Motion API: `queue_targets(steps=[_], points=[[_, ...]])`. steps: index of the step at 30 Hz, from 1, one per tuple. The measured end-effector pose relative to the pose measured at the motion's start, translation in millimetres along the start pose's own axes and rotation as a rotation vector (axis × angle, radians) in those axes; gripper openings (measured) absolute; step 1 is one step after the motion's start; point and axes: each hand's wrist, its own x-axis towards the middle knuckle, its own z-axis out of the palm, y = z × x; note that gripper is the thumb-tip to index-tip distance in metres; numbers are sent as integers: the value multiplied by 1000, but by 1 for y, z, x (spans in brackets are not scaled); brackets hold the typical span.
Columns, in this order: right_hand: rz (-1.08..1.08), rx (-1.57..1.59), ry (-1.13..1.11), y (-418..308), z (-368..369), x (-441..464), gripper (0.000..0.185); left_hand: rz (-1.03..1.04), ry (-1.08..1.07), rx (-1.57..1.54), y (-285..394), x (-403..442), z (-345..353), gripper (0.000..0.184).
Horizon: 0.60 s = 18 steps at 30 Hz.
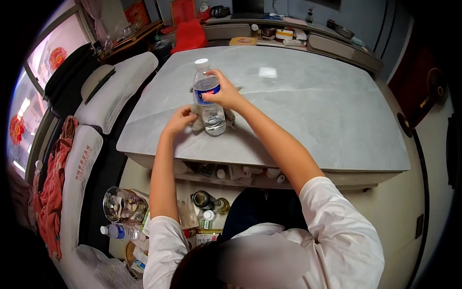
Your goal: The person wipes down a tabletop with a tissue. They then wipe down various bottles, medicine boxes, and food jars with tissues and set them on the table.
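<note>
A clear plastic water bottle point(213, 120) with a white cap and a blue label stands nearly upright over the grey tabletop, close to its near left side. My right hand point(225, 91) is wrapped round its upper half, at the label. Just left of the bottle's lower half, my left hand point(180, 119) has its fingers curled together at the edge of a greyish cloth point(198, 123). Part of that cloth shows behind and on both sides of the bottle; the rest is hidden by it. Whether the bottle's base rests on the table I cannot tell.
The grey table point(308, 120) spreads to the right and far side. Below its near edge is a shelf with small items. On the floor, a second water bottle point(120, 231), a clear bin point(124, 204) and jars stand at left. A sofa point(115, 91) lines the left; a red chair point(190, 36) stands behind.
</note>
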Motion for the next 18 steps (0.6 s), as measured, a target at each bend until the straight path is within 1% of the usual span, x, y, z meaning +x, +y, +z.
queue_targets(steps=[1, 2, 4, 5, 8, 10, 11, 12, 15, 16, 18], points=[[-1, -31, 8, -4, -1, -2, 65, 18, 71, 6, -1, 6, -4, 26], [-36, -66, 37, -2, 0, -3, 66, 115, 151, -169, 8, 9, -3, 19], [-106, -132, 90, 1, 5, -2, 67, 329, 226, -663, 21, 14, 5, 22], [-94, -124, 104, 1, 8, -2, 68, 431, 264, -911, 40, 8, 14, 23], [-83, -124, 147, 1, 14, -6, 70, 530, 239, -950, 61, 18, 22, 22], [-119, -144, 191, 5, 15, -7, 71, 453, 312, -931, 74, 15, 42, 26], [-102, -122, 205, 7, 17, -7, 70, 411, 348, -918, 78, 14, 50, 28], [-87, -98, 219, 10, 20, -6, 70, 497, 435, -673, 66, 21, 58, 42], [-105, -47, 284, 18, 25, -2, 69, 493, 748, -214, 41, 20, 96, 52], [-118, -37, 309, 20, 26, -2, 69, 370, 697, -140, 33, 13, 101, 61], [-123, -62, 298, 17, 25, -3, 69, 316, 753, 42, 14, 6, 113, 62]])
